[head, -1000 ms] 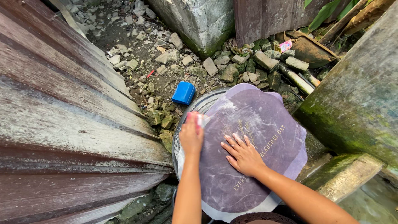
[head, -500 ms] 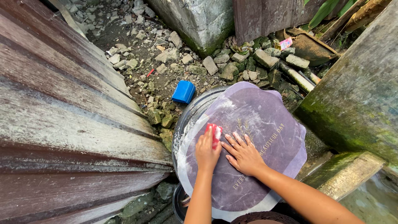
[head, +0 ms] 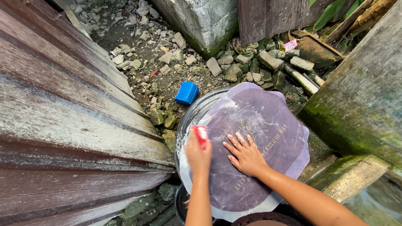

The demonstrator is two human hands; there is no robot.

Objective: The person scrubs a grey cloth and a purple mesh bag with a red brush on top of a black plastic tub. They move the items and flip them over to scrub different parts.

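The left hand [head: 198, 155] is clenched around a red brush [head: 201, 135] at the purple mat's [head: 259, 125] left edge. The right hand [head: 246, 155], fingers spread, presses flat mid-frame, likely pinning the mat over the metal basin [head: 190, 119].

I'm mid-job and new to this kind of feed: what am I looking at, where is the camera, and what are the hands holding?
There is no machine here, only a person's two bare hands, seen by one camera worn on the head and looking down. The left hand grips a red scrubber at the edge of a purple mat. The right hand lies flat on the mat, fingers spread. The mat is draped over a round metal basin. Around it are rubble, a blue container, corrugated sheeting and mossy concrete.
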